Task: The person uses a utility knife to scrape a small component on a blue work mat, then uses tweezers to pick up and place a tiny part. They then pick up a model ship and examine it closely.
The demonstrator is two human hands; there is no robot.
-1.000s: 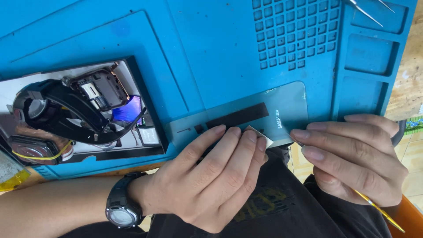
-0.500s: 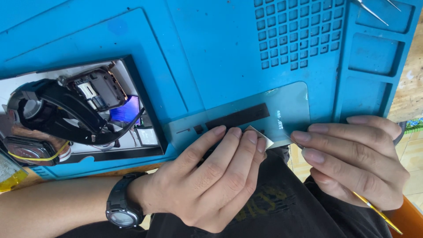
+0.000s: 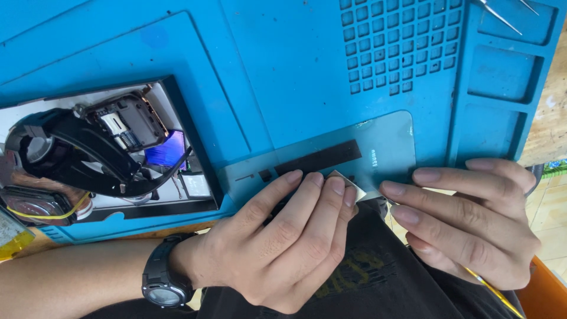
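My left hand [image 3: 277, 248] pins the grey panel [image 3: 354, 156] on the blue mat's [image 3: 283, 71] near edge, fingers flat, while my right hand [image 3: 472, 224], fingers together, pinches the silver strip [image 3: 348, 182] lifting off it.

Mat [image 3: 283, 65]: lies on the table, reaching its near edge.
Opened device [image 3: 100, 153]: on the mat's left part.
Flat panel [image 3: 378, 150]: on the mat's near edge, right of the opened device.
Small plate [image 3: 348, 183]: at the panel's near edge, between the two hands.
Left hand [image 3: 283, 242]: fingertips on the panel, touching the small plate.
Right hand [image 3: 472, 221]: right of the plate, fingertips at the panel's near right corner.
Tweezers [image 3: 499, 15]: far right corner of the mat, well apart from the hands.
Wristwatch [image 3: 165, 277]: on the left wrist, before the mat's edge.
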